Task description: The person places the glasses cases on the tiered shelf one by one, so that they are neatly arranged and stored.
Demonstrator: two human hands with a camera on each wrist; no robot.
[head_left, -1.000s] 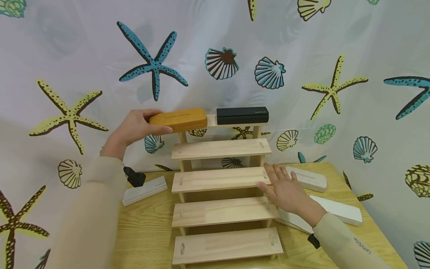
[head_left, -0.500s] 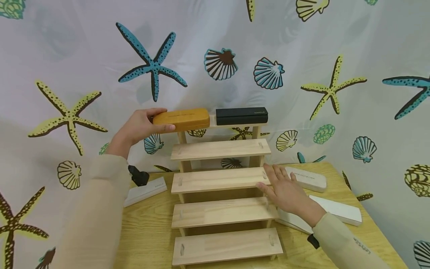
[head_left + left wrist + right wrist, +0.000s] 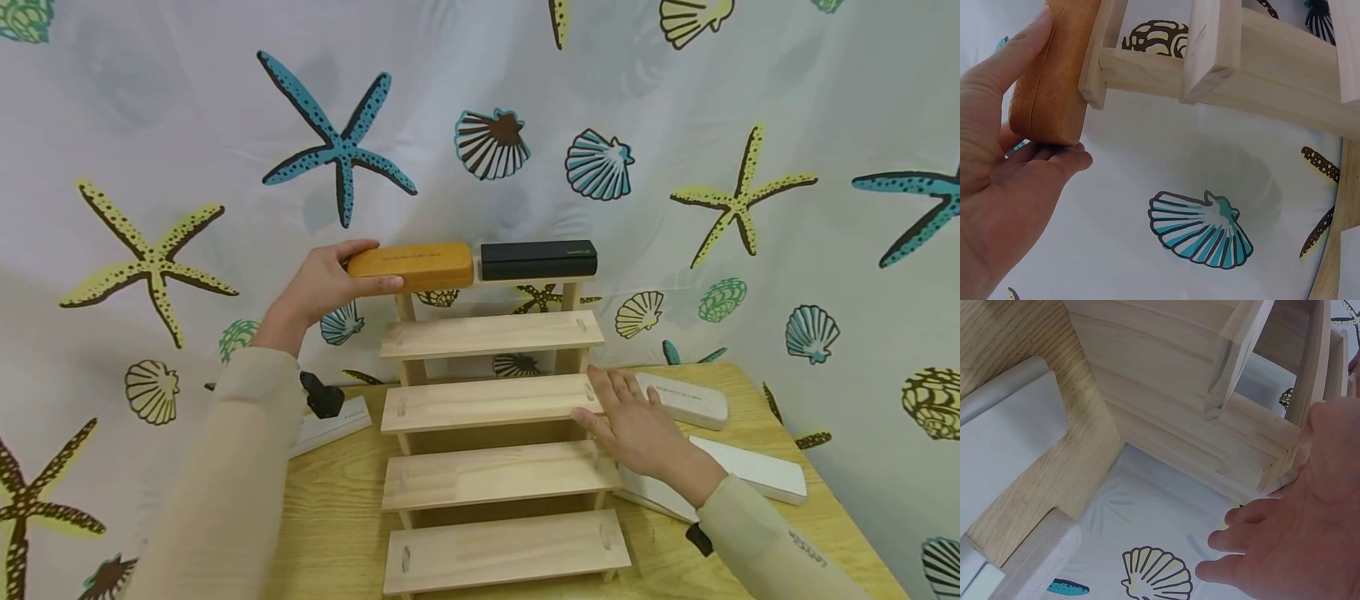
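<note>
Orange case (image 3: 412, 265): one, at the left end of the top step (image 3: 1092, 86), its left part jutting past the wood. Left hand (image 3: 324, 279): fingers clamped on the case's outer end, thumb along the front.

Black case (image 3: 538, 260): one, on the same step, a narrow gap to the right of the orange one.

Rack (image 3: 491, 400): pale wood, five steps. Right hand (image 3: 637, 429): at the right end of the middle step, fingers slightly apart, gripping nothing visible; firmness of contact cannot be told.

Counter (image 3: 337, 517): carries the rack, a white box (image 3: 351, 421) to its left and pale boxes (image 3: 776, 473) to its right.

Risks, as judged: too much overhang, and the orange case could tip off leftward on release; pushed too far right, it could nudge the black one; a hard sideways shove could shift the rack.

Views: left wrist alone shows the overhanging end from close by, with fingers bent behind it. Head alone gives the gap and the whole black case. Right wrist alone shows the rack's side panel, but not the orange case.
</note>
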